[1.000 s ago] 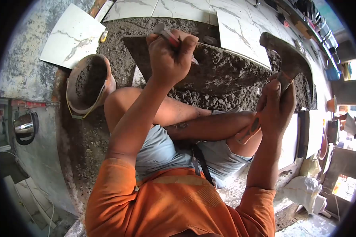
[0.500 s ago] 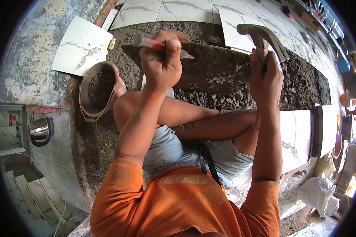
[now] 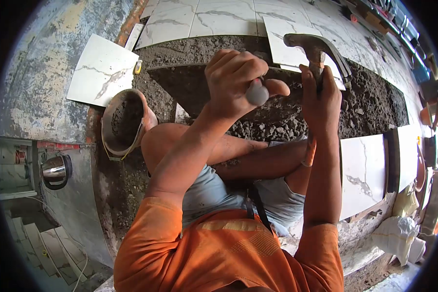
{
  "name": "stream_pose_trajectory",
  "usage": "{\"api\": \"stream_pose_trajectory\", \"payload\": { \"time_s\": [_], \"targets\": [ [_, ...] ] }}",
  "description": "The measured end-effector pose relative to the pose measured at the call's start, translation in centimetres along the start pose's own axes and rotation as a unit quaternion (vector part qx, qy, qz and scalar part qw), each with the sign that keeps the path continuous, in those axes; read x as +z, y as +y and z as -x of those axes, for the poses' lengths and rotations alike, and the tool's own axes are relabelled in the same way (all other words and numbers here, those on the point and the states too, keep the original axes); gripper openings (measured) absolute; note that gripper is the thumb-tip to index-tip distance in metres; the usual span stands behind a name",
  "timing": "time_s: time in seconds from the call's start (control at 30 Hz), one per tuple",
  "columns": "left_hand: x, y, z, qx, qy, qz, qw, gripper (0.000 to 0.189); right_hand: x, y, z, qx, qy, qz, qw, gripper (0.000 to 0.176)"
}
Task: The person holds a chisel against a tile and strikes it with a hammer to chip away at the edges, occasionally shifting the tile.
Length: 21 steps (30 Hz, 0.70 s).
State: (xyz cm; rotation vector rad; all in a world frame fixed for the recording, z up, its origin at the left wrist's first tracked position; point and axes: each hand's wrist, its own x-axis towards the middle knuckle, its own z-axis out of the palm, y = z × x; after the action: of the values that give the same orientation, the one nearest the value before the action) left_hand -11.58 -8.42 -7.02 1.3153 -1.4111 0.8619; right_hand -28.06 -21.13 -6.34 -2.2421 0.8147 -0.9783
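My left hand (image 3: 236, 85) is closed around a tool with a rounded grey end (image 3: 257, 93), which points toward the camera; the rest of the tool is hidden by my fingers. On the right, my right hand (image 3: 321, 100) grips the handle of a claw hammer (image 3: 314, 45), its metal head raised above a white marbled tile. Below both hands lie dark, crumbly mortar (image 3: 370, 104) and a dark flat piece (image 3: 180, 85) with a straight far edge.
A bucket of mortar (image 3: 142, 117) stands left of my knee. Beyond it lie a loose marbled tile (image 3: 102, 70) and a small yellow tool (image 3: 138, 67). Laid floor tiles (image 3: 224, 17) stretch along the far side. Another tile (image 3: 362, 175) is at the right, near white sacks (image 3: 396, 236).
My left hand has moved right and slightly down, turning so the tool's grey end faces the camera. My right hand and the hammer have shifted slightly left. The view has shifted a little.
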Motion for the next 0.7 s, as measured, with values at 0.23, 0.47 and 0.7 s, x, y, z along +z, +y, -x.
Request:
{"api": "stream_pose_trajectory", "payload": {
  "time_s": [0.23, 0.47, 0.7],
  "targets": [
    [0.3, 1.7, -0.4, -0.132, -0.058, 0.036, 0.989, 0.048, -1.0, -0.4, -0.6, -0.020, -0.028, -0.036, 0.999, 0.027],
    [-0.3, 1.2, -0.7, -0.126, -0.130, -0.025, 0.983, 0.051, -1.7, 0.2, -1.2, -0.093, -0.065, 0.050, 0.992, 0.028],
    [0.4, 0.9, 0.1, -0.150, -0.094, 0.057, 0.983, 0.047, -1.4, -0.2, -0.8, -0.023, -0.047, -0.028, 0.998, 0.023]
  ]
}}
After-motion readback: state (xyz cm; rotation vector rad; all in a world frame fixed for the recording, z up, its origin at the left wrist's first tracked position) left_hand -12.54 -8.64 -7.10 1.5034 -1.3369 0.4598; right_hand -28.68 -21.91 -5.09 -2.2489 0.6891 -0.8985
